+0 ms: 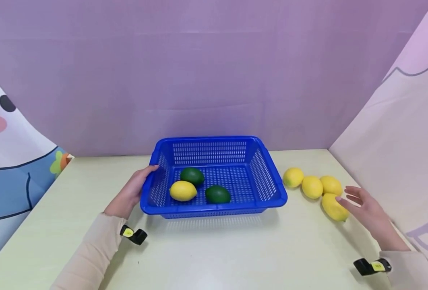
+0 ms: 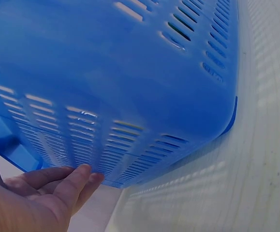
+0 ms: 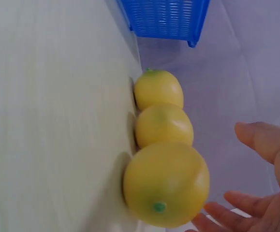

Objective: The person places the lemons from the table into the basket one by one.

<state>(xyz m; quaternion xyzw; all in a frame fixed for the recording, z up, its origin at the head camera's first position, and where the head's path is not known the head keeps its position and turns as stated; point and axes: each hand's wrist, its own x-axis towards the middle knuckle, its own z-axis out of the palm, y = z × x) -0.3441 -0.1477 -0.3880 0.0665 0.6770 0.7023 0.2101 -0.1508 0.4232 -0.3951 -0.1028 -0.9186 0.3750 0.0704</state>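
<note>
Blue basket: on the pale tbl, mid-view, L of the loose lemons; wide rim, slotted walls, slotted floor.
L hand: at bskt's L side, gripping it; tip of a digit over the rim in head view, other fingers close together at the slotted outer wall per L wrist view.
R hand: far R, by the loose lemons; fingers released, loosely spread, thumb apart from the rest, grasping nothing. Right next to the nearest lemon; can't tell if any fingertip touches it.
Loose lemons: 4 on tbl, R of bskt, bunched closely. Leftmost lemon is nearest bskt, then the second lemon, then the back-right lemon; nearest one lies in front of that. R wrist view shows 3 in a row, green tip on the closest.
In bskt: 1 yellow lemon, front L; rear green fruit just behind it; front green fruit to the R, near front wall.
Arms: beige sleeves, blk wrist cam w/ yellow label on each, L cam & R cam.
Bkgd: purple cloth behind; cartoon-print sheet on L, pale printed sheet on R.
</note>
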